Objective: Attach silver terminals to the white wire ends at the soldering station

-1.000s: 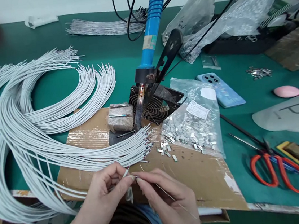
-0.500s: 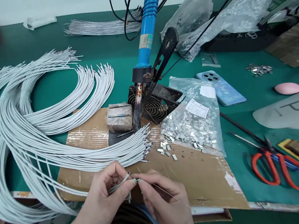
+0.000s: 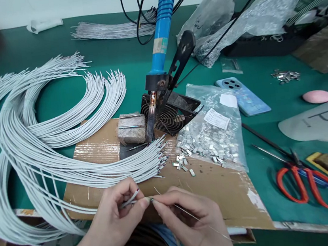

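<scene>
My left hand is closed, its thumb and bent fingers pinching white cables; a short cable end with a dark tip sticks up between them. Fingertip to fingertip with it, my right hand pinches something tiny and dark green at the tip of a cable. A thin silvery wire passes through the right fingers and trails back over that hand. Just beyond the hands lies a thick bundle of white cables on a cardboard sheet.
A blue soldering iron points down in a black stand before a small fan. Right of it lie a plastic bag of metal connectors and a phone. Red-handled scissors lie at the right. More coiled cables cover the left.
My right hand has shifted slightly right and turned, and the thin wire now trails farther back across it. The cable end in my left hand has tilted a little left.
</scene>
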`<state>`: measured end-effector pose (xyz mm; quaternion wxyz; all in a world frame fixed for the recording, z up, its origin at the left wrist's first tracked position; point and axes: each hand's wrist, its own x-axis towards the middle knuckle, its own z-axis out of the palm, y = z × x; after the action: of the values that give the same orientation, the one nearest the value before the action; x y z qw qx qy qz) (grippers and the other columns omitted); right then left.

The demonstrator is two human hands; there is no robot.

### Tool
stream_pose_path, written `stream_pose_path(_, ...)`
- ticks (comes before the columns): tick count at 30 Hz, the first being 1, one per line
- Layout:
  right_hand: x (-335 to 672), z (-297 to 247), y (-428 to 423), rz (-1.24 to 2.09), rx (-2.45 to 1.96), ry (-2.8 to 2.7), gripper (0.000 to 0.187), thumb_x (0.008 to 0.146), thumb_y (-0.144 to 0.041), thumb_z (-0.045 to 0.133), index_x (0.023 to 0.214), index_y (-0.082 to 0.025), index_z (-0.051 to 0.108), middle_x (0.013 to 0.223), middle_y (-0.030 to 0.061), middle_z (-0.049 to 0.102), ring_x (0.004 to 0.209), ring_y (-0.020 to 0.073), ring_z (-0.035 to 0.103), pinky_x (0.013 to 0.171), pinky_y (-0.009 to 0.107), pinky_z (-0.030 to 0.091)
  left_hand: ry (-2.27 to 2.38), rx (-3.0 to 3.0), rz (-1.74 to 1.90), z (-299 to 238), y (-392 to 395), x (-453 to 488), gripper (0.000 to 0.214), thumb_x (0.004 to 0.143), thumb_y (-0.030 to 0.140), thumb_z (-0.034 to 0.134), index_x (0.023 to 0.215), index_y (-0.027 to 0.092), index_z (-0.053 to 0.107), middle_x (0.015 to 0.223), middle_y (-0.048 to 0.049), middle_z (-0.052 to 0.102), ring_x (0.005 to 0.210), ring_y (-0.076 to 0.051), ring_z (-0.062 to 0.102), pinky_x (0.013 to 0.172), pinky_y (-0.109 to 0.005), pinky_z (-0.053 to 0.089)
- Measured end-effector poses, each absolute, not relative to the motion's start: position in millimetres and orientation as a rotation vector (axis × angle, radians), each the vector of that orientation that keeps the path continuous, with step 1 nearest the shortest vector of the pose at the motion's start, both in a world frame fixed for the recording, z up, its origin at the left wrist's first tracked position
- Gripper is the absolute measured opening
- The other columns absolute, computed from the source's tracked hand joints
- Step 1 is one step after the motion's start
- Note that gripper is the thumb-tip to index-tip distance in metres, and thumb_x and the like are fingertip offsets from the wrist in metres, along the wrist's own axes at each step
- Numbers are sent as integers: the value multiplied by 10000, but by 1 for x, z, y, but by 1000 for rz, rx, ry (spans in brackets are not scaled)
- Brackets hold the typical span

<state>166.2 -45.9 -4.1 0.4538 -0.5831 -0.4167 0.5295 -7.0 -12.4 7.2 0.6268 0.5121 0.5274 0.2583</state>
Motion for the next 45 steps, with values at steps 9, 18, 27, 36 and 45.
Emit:
stream_pose_path(9, 160, -2, -45, 1289, -1448, -925, 146, 874, -301, 773, 797, -257, 888, 629, -19, 582, 494, 92, 443, 452, 229, 304, 1251, 1204, 587, 7, -12, -4, 301, 1004, 411, 626, 793, 222, 527, 681, 54, 454, 630, -145, 356, 568, -265, 292)
stream_pose_path(18, 169, -13, -43, 1183, -1415, -1180, 167, 927, -253, 730, 883, -239, 891, 647, 15, 671, 539, 131, 590, 482, 209, 439, 1328, 1660, 593, 3, -25, -6, 256, 1083, 304, 538, 850, 224, 605, 726, 23, 542, 622, -150, 461, 610, -285, 356)
stream_pose_path(27, 154, -9, -46, 903, -1496, -1200, 199, 919, -240, 718, 744, -224, 812, 598, -20, 614, 481, 105, 534, 442, 219, 386, 1283, 1395, 543, 8, -20, -6, 312, 1104, 450, 499, 891, 236, 578, 673, 49, 492, 625, -152, 421, 585, -295, 303)
stream_pose_path(36, 127, -25, -64, 97, -1570, -1388, 409, 834, 9, 803, 1096, -305, 822, 788, 3, 823, 678, 183, 792, 790, 302, 654, 1175, 1041, 644, 9, -17, 2, 296, 1042, 478, 610, 933, 203, 608, 678, 60, 505, 597, -117, 353, 538, -241, 278)
stream_pose_path(45, 153, -16, -48, 1146, -1364, -936, 203, 916, -224, 770, 1014, -350, 895, 655, -29, 663, 489, 86, 518, 461, 208, 404, 1283, 1037, 808, 0, -12, 6, 154, 922, 304, 712, 827, 188, 678, 619, 56, 511, 541, -93, 291, 492, -214, 213)
